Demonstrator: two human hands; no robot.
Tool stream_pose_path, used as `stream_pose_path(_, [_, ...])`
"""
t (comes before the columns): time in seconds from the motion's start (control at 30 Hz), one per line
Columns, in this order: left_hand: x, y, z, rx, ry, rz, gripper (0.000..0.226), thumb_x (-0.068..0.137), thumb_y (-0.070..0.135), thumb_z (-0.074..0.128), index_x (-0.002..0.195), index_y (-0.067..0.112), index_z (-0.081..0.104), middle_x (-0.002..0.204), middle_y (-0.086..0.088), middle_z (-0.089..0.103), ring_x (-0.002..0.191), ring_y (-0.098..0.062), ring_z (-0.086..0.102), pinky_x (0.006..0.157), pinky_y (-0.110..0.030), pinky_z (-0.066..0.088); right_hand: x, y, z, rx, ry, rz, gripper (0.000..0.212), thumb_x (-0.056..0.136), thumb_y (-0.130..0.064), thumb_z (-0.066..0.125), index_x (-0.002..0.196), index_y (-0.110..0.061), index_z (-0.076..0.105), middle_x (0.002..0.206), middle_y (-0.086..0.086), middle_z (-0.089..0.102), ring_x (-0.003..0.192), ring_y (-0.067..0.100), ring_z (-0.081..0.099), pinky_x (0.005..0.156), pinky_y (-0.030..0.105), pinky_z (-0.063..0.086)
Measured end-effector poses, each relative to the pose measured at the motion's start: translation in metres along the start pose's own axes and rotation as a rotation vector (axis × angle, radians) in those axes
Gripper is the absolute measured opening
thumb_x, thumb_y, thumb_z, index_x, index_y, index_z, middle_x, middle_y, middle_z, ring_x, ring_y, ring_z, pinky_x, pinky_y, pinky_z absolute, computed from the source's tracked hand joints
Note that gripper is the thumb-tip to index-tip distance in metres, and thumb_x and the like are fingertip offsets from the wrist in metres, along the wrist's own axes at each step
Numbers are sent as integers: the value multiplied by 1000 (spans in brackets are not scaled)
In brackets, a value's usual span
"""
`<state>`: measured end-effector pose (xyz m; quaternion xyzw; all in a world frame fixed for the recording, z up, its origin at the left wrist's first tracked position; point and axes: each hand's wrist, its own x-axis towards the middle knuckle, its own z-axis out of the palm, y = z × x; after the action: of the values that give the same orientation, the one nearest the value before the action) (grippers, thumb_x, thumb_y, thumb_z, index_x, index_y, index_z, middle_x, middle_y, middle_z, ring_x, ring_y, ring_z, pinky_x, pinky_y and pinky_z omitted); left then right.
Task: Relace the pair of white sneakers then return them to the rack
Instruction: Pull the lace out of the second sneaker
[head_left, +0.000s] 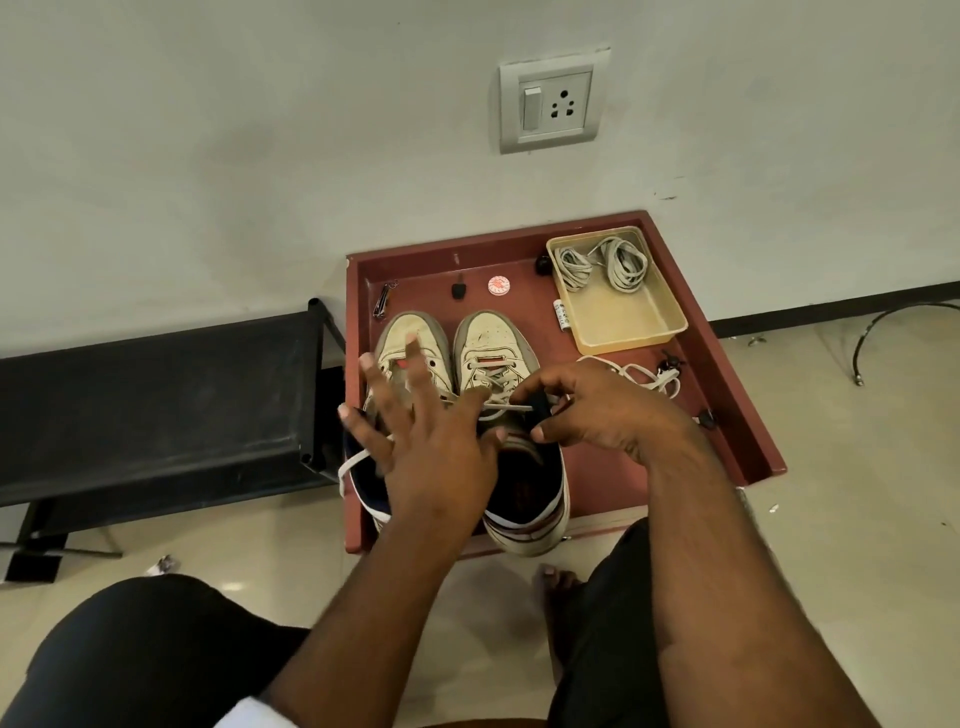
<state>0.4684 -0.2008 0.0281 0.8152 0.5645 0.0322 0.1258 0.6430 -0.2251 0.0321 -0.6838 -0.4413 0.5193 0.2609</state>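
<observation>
Right hand (597, 410) pinching lace (511, 408) over right sneaker (493, 353); left hand (421, 441) spread, fingers apart. Risk: lace slipping out, loosening at tray (748, 415) front edge.

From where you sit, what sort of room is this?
Probably a home entryway or hallway corner: a low black shoe rack stands against a plain wall with a switch and socket, and a pair of sneakers sits in a red tray on the tiled floor.

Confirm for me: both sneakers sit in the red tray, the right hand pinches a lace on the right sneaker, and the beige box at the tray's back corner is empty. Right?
Not quite. The head view shows the beige box holds coiled laces. The rest stands: both sneakers sit in the red tray, and the right hand pinches a lace on the right one.
</observation>
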Motion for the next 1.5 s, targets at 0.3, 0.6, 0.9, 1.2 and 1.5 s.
stream_pose_path(0.3, [17,-26,-16,-747,479,-193,18,91,33,57,77,45,57,119,12,53,125,-20,48,113,-69,17,-2,-1,-3,15,-8,47,37,75,-5,79,102,-28,70,109,-1,61,92,15,60,60,23,49])
stream_pose_path(0.6, [19,-65,-24,-412,260,-324,62,94,40,59,149,33,31,163,4,15,152,-25,3,115,-60,-7,4,-4,11,-40,105,-45,29,69,-22,86,90,-35,70,113,-13,61,108,9,56,95,33,46])
stream_pose_path(0.9, [11,-38,-6,-140,45,115,26,89,55,58,106,38,65,156,9,26,150,-17,-7,112,-58,-16,25,-11,42,-485,238,-233,17,74,-26,80,78,-35,66,132,-10,54,126,16,46,105,44,36])
stream_pose_path(1.2, [35,-37,-14,-352,-62,102,13,77,38,72,72,27,67,156,11,32,151,-14,0,115,-56,-12,-1,15,18,320,651,-81,18,81,-6,73,76,-23,71,100,-10,69,93,11,62,85,36,49])
stream_pose_path(1.5, [35,-47,-19,-342,-46,115,10,79,40,72,74,32,71,156,14,31,150,-13,-3,111,-60,-15,13,20,58,-659,535,-404,28,77,-32,79,104,-38,72,151,-10,39,146,20,15,114,59,17])
